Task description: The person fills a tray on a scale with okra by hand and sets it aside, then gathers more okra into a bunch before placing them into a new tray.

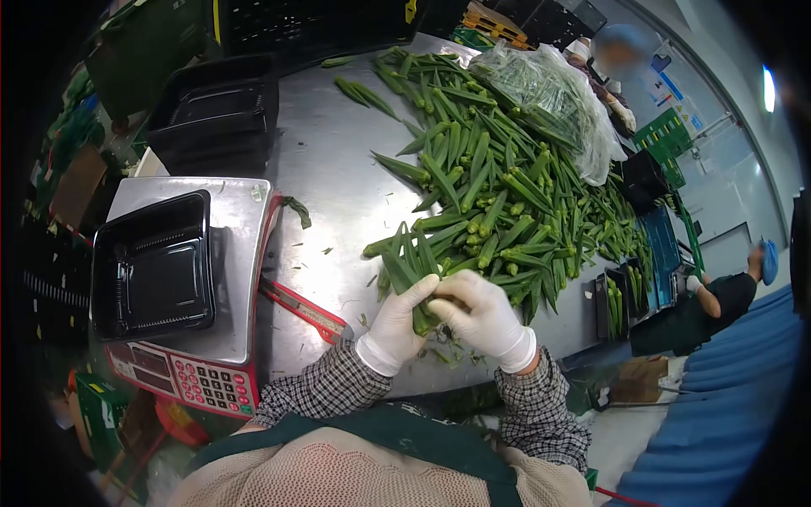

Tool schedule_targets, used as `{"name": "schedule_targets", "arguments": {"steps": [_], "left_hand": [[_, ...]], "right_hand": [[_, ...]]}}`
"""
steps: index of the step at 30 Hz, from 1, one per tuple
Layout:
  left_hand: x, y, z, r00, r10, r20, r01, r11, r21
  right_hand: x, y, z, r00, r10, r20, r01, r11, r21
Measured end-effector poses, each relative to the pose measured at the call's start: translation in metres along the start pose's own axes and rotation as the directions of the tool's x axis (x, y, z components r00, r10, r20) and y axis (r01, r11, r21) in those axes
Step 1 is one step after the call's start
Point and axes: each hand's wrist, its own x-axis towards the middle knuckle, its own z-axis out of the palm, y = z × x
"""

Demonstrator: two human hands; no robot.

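White gloves cover both of my hands, which meet over the near part of the metal table. My left hand is closed around several okra pods, their tips pointing up and away from me. Right beside it, my right hand has its fingers bent and pinched at the stem ends of those pods; what lies between its fingertips is hidden. Just beyond my hands spreads a big heap of okra. Small green trimmings lie on the metal under my hands.
On my left a red-and-white scale carries a black plastic tray. More black trays are stacked behind it. A clear plastic bag lies on the heap. Filled trays stand at right, near a co-worker; another person is at the far end.
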Motion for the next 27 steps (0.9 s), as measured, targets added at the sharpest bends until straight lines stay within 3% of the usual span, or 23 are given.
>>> {"name": "schedule_targets", "arguments": {"steps": [2, 4, 6, 10, 13, 17, 20, 22, 24, 25, 27], "left_hand": [[-0.003, 0.003, 0.003, 0.997, -0.059, -0.057, 0.057, 0.997, -0.044], [-0.007, 0.008, 0.018, 0.989, -0.047, -0.142, 0.045, 0.999, -0.019], [-0.005, 0.006, 0.014, 0.992, -0.056, -0.116, 0.051, 0.998, -0.041], [-0.003, 0.007, 0.014, 0.993, -0.072, -0.096, 0.067, 0.996, -0.05], [-0.007, 0.007, 0.017, 0.991, -0.088, -0.096, 0.083, 0.995, -0.057], [-0.005, 0.006, 0.015, 0.994, -0.095, -0.061, 0.092, 0.995, -0.048], [-0.004, 0.006, 0.013, 0.994, -0.099, -0.041, 0.097, 0.994, -0.042], [-0.004, 0.006, 0.012, 0.993, -0.106, -0.043, 0.105, 0.994, -0.036], [-0.005, 0.004, 0.015, 0.992, -0.126, -0.033, 0.124, 0.992, -0.038], [-0.005, 0.001, 0.014, 0.989, -0.144, -0.016, 0.143, 0.989, -0.042], [-0.006, -0.001, 0.016, 0.986, -0.166, 0.002, 0.166, 0.985, -0.036]], "right_hand": [[-0.002, 0.018, 0.0, 0.986, 0.003, -0.17, -0.018, 0.996, -0.084], [0.001, 0.034, -0.005, 0.951, -0.04, -0.306, -0.117, 0.872, -0.475], [0.0, 0.059, -0.002, 0.939, 0.018, -0.343, -0.227, 0.782, -0.581], [-0.006, 0.079, -0.003, 0.853, -0.054, -0.518, -0.205, 0.88, -0.428], [-0.02, 0.057, -0.014, 0.806, 0.075, -0.587, -0.26, 0.936, -0.238], [-0.046, 0.047, -0.02, 0.766, -0.072, -0.639, -0.093, 0.971, -0.221], [-0.087, 0.029, -0.049, 0.758, 0.011, -0.653, -0.156, 0.974, -0.165], [-0.133, 0.024, -0.079, 0.726, 0.177, -0.665, -0.289, 0.955, -0.061], [-0.169, 0.007, -0.111, 0.773, 0.374, -0.513, -0.486, 0.869, -0.098], [-0.174, -0.002, -0.12, 0.792, 0.458, -0.404, -0.565, 0.8, -0.201], [-0.169, 0.004, -0.115, 0.792, 0.386, -0.474, -0.541, 0.803, -0.25]]}}
